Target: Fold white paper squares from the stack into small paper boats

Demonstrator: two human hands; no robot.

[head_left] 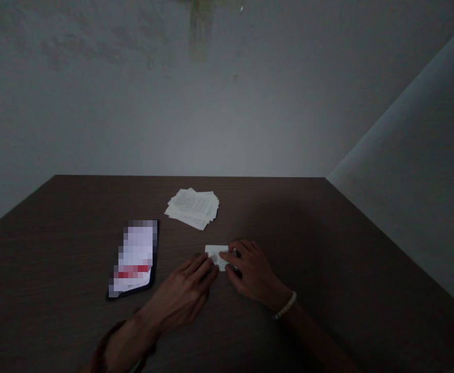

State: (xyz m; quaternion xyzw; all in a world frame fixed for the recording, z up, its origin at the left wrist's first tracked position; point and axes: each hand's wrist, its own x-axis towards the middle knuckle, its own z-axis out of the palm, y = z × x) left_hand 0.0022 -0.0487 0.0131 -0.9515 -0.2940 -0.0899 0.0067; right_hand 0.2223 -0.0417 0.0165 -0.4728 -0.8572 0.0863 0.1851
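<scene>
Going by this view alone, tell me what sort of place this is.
Likely a plain indoor room with a desk or table: a dark wood-look tabletop, a bare, stained wall behind it, and a loose stack of printed papers.

Paper slip: small, white and roughly rectangular, right there between the left fingers and the right fingers!
Pose: lying flat, long side running across from one set of fingers to the other.
Print: dark, fine lines showing in the gap between the fingers, too tiny to read.
Cover: left fingers over the near left part, right fingers across the right end.
</scene>
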